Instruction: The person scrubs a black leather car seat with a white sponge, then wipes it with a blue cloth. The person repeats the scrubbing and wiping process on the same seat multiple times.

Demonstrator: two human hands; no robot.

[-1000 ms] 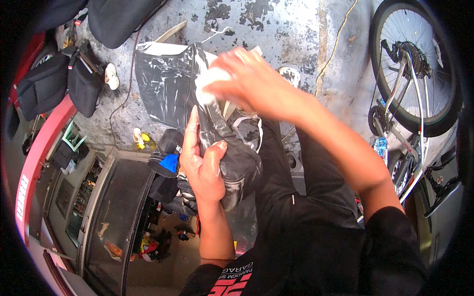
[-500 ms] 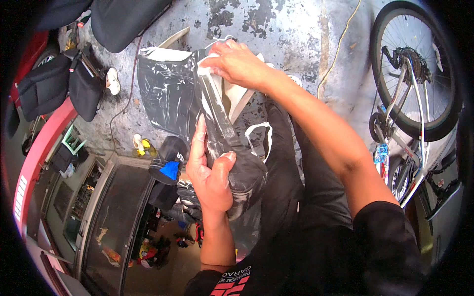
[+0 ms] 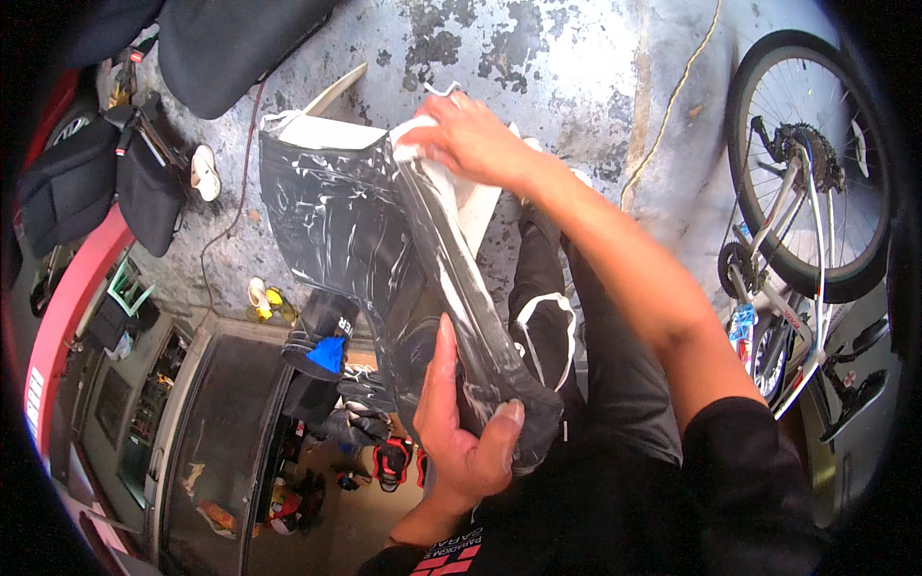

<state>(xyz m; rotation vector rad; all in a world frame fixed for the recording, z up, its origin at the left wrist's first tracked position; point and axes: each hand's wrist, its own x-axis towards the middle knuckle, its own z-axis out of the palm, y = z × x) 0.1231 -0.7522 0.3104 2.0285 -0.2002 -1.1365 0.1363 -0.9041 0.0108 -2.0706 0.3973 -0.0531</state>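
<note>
The dark panel (image 3: 327,213), streaked white, slants through the frame's centre, its raised edge running from upper middle to lower middle. The left hand (image 3: 463,444) clasps its lower end between thumb and fingers; the right hand (image 3: 473,141) presses a white wad (image 3: 413,137) against the upper end, fingers curled over it. Patchy floor (image 3: 567,58) stretches beyond the panel's top edge, toward black seats (image 3: 235,48) at upper left, and across to the bicycle (image 3: 796,163) at right.

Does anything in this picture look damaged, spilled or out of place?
Yes. The grey floor has ragged dark patches, as if its coating had worn off. The black panel is unevenly streaked with white, which looks like smeared residue.
</note>
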